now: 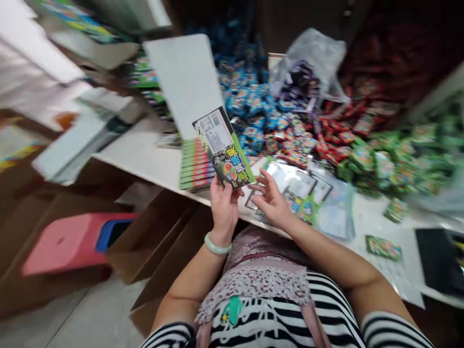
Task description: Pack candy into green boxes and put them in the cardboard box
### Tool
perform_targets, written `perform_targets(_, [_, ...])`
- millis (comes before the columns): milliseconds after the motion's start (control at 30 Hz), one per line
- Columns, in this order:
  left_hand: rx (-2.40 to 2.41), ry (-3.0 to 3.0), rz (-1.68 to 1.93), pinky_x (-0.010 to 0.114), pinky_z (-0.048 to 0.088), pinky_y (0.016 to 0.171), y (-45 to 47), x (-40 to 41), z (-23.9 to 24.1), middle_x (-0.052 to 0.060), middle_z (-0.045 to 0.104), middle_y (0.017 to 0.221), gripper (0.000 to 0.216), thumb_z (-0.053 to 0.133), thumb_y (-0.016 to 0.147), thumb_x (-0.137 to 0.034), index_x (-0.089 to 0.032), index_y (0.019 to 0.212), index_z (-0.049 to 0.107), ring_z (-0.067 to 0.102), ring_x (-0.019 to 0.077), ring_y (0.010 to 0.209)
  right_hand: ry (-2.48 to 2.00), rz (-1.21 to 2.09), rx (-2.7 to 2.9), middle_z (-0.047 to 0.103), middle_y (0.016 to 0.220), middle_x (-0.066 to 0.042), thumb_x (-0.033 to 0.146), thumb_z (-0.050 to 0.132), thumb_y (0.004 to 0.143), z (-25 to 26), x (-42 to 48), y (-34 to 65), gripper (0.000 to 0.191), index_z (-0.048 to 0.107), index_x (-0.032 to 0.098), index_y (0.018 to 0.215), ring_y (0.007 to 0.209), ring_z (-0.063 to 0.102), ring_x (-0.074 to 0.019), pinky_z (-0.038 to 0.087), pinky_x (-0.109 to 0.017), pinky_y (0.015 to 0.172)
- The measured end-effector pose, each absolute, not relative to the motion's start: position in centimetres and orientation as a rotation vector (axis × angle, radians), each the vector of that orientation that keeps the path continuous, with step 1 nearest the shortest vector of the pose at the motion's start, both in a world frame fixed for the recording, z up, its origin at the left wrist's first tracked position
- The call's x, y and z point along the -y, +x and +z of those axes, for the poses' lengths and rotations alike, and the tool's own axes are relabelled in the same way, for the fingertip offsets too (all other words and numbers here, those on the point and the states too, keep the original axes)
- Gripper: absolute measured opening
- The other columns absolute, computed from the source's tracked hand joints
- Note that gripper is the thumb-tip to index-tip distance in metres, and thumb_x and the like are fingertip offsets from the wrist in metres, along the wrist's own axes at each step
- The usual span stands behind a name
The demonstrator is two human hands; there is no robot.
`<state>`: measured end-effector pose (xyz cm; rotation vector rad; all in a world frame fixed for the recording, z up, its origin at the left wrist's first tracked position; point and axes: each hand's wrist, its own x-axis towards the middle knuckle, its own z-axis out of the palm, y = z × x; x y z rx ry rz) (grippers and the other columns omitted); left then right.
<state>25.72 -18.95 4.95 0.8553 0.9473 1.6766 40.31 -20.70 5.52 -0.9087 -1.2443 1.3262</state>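
Note:
My left hand (224,205), with a pale bangle at the wrist, grips the lower end of a black-and-green printed card (232,162) that has a white text panel and colourful lettering. Just right of the card's lower corner is my right hand (270,198), fingers apart and holding nothing visible. Whether its fingertips touch the card I cannot tell. Beneath and beside the right hand lie clear plastic sleeves (335,215) and similar printed cards (306,205). A stack of green-and-orange edged packs (195,164) stands left of the held card, in front of a white upright panel (186,79).
Blue (250,104), red (337,137) and green wrapped sweets (384,162) are heaped along the back of the white table (145,152). A clear bag (319,50) holds purple packets. Cardboard boxes (152,232) and a pink stool (68,241) stand below left.

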Motion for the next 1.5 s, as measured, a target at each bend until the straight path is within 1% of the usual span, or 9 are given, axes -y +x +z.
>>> perform_targets(200, [-1.126,1.613,1.37,0.039,0.056,0.098,29.5,20.2,2.6,0.012,0.054,0.138,0.076,0.066,0.09,-0.052,-0.032,0.153,0.027,0.059,0.0253,0.124,-1.222,1.181,1.037,0.063,0.083,0.001,0.027,0.05,0.085,3.3,21.5,49.5,0.033,0.058,0.025,0.117,0.063,0.058,-0.0134,0.052,-0.029,0.059])
perform_targets(300, [-1.184,2.338,1.388,0.061,0.027,0.122,28.3,18.6,4.8,0.012,0.022,0.163,0.11,0.08,0.078,-0.052,-0.037,0.159,0.008,0.023,0.0372,0.153,-1.362,1.153,1.055,0.057,0.069,0.004,0.022,0.046,0.084,3.2,22.4,53.5,0.03,0.063,0.023,0.108,0.055,0.052,-0.0125,0.045,-0.026,0.053])
perform_targets(400, [-0.956,2.809,1.08,0.069,0.011,0.124,28.3,16.8,7.5,0.01,0.003,0.169,0.122,0.085,0.07,-0.054,-0.037,0.16,0.004,0.0,0.0434,0.156,-1.451,1.049,1.214,0.06,0.071,0.002,0.02,0.044,0.084,3.7,22.6,54.9,0.029,0.067,0.021,0.103,0.062,0.056,-0.0144,0.047,-0.028,0.061])
perform_targets(567, [-0.631,2.897,0.507,0.071,0.021,0.12,30.1,14.2,7.9,0.017,0.027,0.163,0.113,0.075,0.076,-0.064,-0.031,0.16,0.007,0.021,0.046,0.152,-1.413,0.898,1.533,0.071,0.098,-0.005,0.014,0.042,0.088,5.3,22.2,54.6,0.033,0.069,0.019,0.107,0.095,0.064,-0.0198,0.048,-0.034,0.087])
perform_targets(667, [-0.469,2.853,0.348,0.061,0.037,0.115,31.0,13.8,6.3,0.018,0.043,0.15,0.106,0.073,0.081,-0.058,-0.026,0.16,0.01,0.042,0.0408,0.14,-1.339,0.928,1.662,0.071,0.094,-0.004,0.014,0.043,0.091,6.2,22.1,54.7,0.033,0.069,0.019,0.11,0.091,0.063,-0.0181,0.047,-0.034,0.087])
perform_targets(867, [-0.605,2.891,0.494,0.057,0.045,0.109,31.4,15.0,4.4,0.021,0.049,0.141,0.108,0.077,0.079,-0.047,-0.021,0.16,0.011,0.053,0.0397,0.129,-1.335,1.036,1.636,0.071,0.096,-0.005,0.023,0.045,0.096,7.1,21.8,57.6,0.03,0.069,0.018,0.113,0.08,0.063,-0.0152,0.051,-0.033,0.081])
perform_targets(1067, [-0.85,2.746,0.726,0.059,0.046,0.108,28.8,13.7,4.7,0.023,0.047,0.147,0.113,0.07,0.076,-0.071,-0.019,0.16,0.015,0.051,0.0412,0.131,-2.04,0.122,1.29,0.068,0.111,-0.014,0.042,0.046,0.097,7.7,20.4,68.6,0.037,0.068,0.018,0.115,0.107,0.059,-0.0276,0.045,-0.046,0.097])
perform_targets(1233, [-0.802,2.743,0.762,0.056,0.05,0.104,28.9,13.7,3.9,0.021,0.051,0.143,0.112,0.066,0.077,-0.074,-0.02,0.161,0.015,0.055,0.0393,0.126,-2.563,-0.058,1.214,0.062,0.124,-0.026,0.056,0.065,0.084,6.3,18.6,72.5,0.055,0.067,0.008,0.112,0.117,0.053,-0.0399,0.039,-0.055,0.1])
perform_targets(1500, [-0.883,2.647,0.742,0.061,0.047,0.108,27.3,13.4,3.7,0.02,0.049,0.146,0.113,0.071,0.074,-0.071,-0.026,0.161,0.016,0.053,0.043,0.131,-2.133,0.04,1.107,0.058,0.075,-0.003,0.042,0.058,0.085,6.9,20.3,72.9,0.021,0.059,0.022,0.083,0.077,0.054,-0.0215,0.044,-0.035,0.076])
